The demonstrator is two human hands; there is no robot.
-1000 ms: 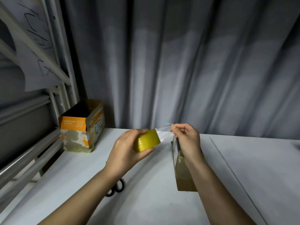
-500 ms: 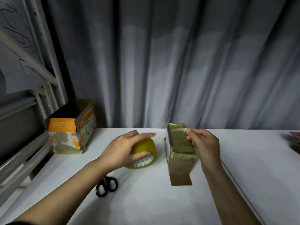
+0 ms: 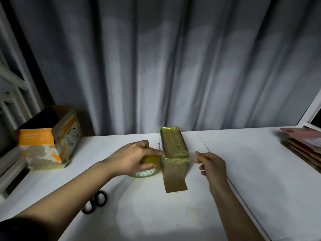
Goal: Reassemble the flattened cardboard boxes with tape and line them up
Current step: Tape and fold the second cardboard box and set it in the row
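Indoors, white table (image 3: 243,171), grey curtain (image 3: 173,66) behind, metal shelving (image 3: 10,80) left

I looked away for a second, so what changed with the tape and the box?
The left hand brought the tape roll down from the air onto the table, left of the narrow box. The right hand drew the tape end across the box to its right side. The orange box and scissors stayed put.
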